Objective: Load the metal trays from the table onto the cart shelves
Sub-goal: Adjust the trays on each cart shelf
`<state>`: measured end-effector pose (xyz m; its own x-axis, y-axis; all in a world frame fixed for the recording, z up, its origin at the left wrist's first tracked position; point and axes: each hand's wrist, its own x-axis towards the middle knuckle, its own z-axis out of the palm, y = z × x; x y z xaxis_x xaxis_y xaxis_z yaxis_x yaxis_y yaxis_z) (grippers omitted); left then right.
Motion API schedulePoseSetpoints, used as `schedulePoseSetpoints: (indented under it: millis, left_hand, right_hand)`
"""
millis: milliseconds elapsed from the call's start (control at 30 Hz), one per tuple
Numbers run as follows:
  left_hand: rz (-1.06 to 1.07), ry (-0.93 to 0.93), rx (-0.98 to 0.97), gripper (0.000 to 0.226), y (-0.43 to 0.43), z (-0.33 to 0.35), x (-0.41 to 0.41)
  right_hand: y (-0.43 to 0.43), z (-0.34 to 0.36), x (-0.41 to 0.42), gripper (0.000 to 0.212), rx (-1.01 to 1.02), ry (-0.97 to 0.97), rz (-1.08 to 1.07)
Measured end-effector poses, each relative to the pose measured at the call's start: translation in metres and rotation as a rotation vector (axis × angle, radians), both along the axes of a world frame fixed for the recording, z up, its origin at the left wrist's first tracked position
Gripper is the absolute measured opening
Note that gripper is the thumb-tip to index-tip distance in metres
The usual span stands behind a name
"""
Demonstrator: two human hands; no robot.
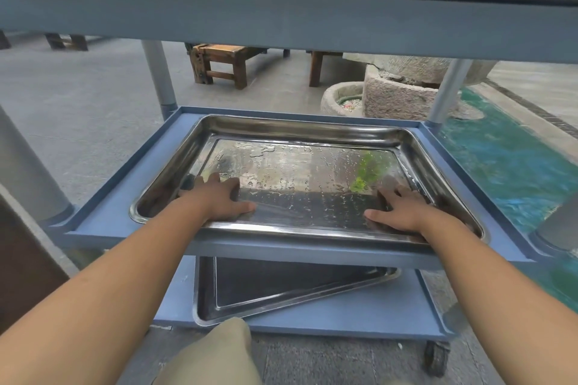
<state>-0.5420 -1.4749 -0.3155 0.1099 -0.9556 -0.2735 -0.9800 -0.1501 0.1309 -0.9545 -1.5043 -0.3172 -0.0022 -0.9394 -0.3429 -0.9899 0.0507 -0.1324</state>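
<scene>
Tray (297, 126) on cart shelf (122, 187) | my left hand (219, 198) spread flat inside tray, near-left | my right hand (398, 211) likewise, near-right

Upper shelf (281, 19) low overhead; posts (158, 78) flank far corners.
</scene>
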Motion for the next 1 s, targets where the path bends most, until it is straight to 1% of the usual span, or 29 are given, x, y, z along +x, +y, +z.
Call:
schedulePoseSetpoints:
  millis: [100,333,433,733,833,933,1000]
  left_hand:
    - [-0.004,0.011,0.001,0.111,0.004,0.001,-0.001]
    - [-0.001,-0.006,0.008,0.122,0.012,0.002,-0.001]
    - [0.013,-0.022,0.014,0.122,0.017,0.004,-0.003]
    - [0.015,0.003,0.014,0.11,0.025,0.01,-0.011]
    - [-0.003,-0.013,0.0,0.099,0.027,0.014,-0.011]
    - [-0.069,-0.015,-0.012,0.082,0.032,0.024,-0.013]
    - [-0.1,0.003,-0.017,0.079,0.038,0.033,-0.016]
  right_hand:
    - [0.007,0.001,0.001,0.103,-0.006,-0.01,-0.009]
    - [0.02,0.008,0.002,0.101,-0.001,-0.017,-0.004]
    - [0.021,0.009,0.001,0.101,0.005,-0.015,0.008]
    - [0.02,0.008,-0.004,0.104,0.006,-0.008,0.019]
    - [0.025,0.015,0.0,0.1,-0.024,-0.017,0.047]
    - [0.034,0.031,0.003,0.092,-0.016,-0.047,0.101]
    - [0.045,0.045,0.006,0.086,-0.007,-0.08,0.125]
